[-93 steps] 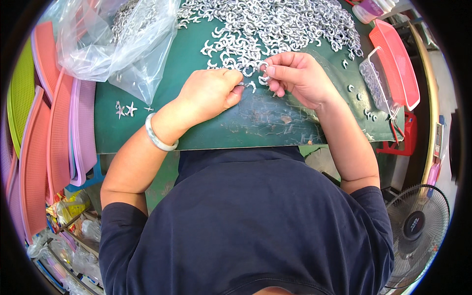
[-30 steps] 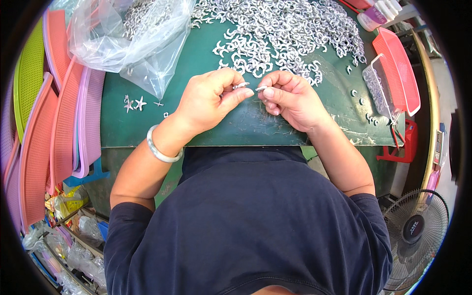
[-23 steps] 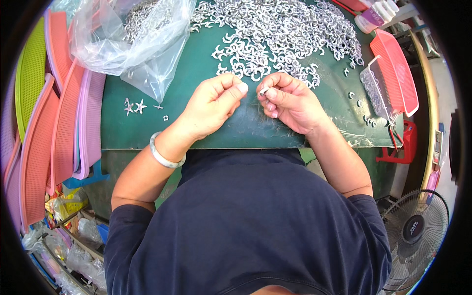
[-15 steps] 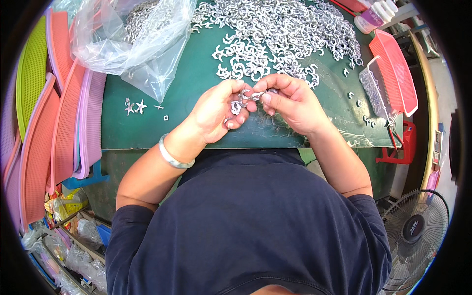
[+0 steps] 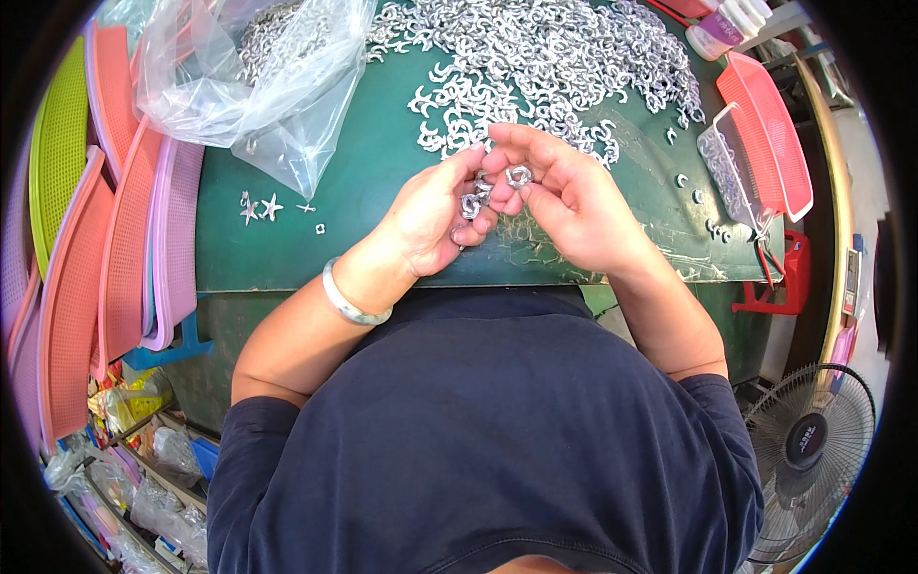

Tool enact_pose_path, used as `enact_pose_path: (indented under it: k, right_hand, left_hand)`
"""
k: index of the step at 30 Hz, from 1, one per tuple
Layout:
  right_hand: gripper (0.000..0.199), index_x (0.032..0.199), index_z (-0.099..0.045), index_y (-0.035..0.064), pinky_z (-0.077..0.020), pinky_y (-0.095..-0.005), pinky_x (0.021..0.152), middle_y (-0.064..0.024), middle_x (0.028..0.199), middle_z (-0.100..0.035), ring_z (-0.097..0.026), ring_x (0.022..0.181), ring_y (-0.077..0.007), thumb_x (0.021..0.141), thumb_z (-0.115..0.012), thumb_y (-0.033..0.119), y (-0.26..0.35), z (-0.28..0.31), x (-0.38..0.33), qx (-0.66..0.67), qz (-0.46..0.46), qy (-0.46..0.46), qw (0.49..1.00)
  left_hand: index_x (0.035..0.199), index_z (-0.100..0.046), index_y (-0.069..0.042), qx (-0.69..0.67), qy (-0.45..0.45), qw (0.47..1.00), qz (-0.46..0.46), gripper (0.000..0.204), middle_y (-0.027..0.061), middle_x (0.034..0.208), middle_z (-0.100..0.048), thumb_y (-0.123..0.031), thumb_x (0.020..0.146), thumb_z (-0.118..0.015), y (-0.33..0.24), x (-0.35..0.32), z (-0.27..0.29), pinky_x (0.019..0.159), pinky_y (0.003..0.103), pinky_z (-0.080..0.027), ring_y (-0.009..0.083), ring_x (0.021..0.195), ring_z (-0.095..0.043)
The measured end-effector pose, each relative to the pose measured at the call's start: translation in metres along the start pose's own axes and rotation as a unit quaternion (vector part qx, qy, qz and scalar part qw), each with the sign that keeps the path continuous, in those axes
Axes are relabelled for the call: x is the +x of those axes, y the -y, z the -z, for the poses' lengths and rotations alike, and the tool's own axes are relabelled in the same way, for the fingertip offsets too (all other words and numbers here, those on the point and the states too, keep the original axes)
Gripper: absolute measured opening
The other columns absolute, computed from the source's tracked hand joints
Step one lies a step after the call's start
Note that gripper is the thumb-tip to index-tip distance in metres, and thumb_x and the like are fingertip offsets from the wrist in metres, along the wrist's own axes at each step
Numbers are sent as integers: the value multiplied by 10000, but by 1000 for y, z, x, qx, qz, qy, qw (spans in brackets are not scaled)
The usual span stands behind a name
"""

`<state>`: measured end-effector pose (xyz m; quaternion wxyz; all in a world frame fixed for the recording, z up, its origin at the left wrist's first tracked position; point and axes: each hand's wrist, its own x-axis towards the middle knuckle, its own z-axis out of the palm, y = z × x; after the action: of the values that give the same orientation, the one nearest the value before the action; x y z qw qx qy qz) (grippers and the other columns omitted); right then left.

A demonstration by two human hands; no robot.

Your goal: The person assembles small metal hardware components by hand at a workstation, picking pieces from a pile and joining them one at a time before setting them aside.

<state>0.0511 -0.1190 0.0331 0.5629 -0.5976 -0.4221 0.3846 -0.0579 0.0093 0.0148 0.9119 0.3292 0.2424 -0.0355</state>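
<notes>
My left fingers (image 5: 485, 221) curl around silver links (image 5: 470, 205); my right fingers (image 5: 526, 140) pinch a silver ring (image 5: 518, 176), best held lightly by its edge.

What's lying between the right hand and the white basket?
Between the right hand and the white basket, the head view shows a few loose silvery pieces on the green table, nearer the basket.

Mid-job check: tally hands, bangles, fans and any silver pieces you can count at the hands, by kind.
Left hand and right hand: 2
Bangle: 1
Fan: 1
Ring-shaped silver piece at the right hand: 1
Total: 5
Left-hand silver pieces overlap; uncountable.
</notes>
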Motion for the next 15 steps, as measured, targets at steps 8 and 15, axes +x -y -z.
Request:
enact_pose_path:
  k: [8, 15]
  right_hand:
    - [399, 1219, -403, -77, -490, -275, 808, -147, 1040, -563, -601, 926, -194, 822, -387, -106, 10, 5, 7, 121, -80, 0, 989]
    - [315, 1160, -415, -99, -511, -316, 851, -208, 1083, -542, -596, 990, -266, 848, -421, -60, 10, 13, 13, 308, -153, -7, 939]
  left_hand:
    - [976, -519, -86, -24, -8, 1000, 8, 307, 12, 756, -534, -376, 940, -422, 3, 3, 4, 376, 148, -298, 66, 520, -438]
    - [946, -505, -105, -27, -12, 1000, 5, 276, -4, 735, -509, -368, 943, -418, 0, 4, 0, 370, 151, -302, 73, 520, -439]
